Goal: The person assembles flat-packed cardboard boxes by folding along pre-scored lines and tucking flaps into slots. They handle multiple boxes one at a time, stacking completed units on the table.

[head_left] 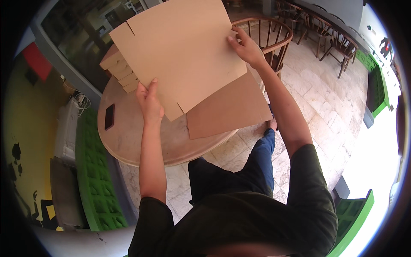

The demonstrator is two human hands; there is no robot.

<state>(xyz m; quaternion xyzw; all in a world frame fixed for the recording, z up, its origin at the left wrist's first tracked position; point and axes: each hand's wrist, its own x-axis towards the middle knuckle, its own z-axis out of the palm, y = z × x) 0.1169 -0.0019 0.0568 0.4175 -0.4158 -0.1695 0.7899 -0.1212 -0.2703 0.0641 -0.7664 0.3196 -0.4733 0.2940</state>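
Cardboard blank (184, 55), flat, die-cut and slotted, held up over a round wooden table (128, 137). Left hand (150, 103) closed in a pinch on the lower left edge, thumb on the near face; right hand (245, 47) closed likewise on the upper right edge, fingers behind the sheet and out of sight. Second flat cardboard sheet (231, 109) lying on the table beneath, its corner past the rim toward the lap. Stack of folded cardboard boxes (120, 68) at the far left of the tabletop, partly hidden behind the raised blank. Dark phone (109, 116) flat near the left rim.

Risks, as judged: light pinch grips at two opposite edges only, so sagging, twisting or slipping of the wide sheet likely under any quick swing; lower corner close above the resting sheet, so a dip liable to nudge that overhanging sheet off the table; leftward sweep liable to knock the box stack.

Clearance: open space above and toward the body; curved wooden chair (274, 38) just beyond the right hand, limiting travel to the far right; green panels (92, 171) beside the table on the left; pale stone floor (317, 107) open on the right.
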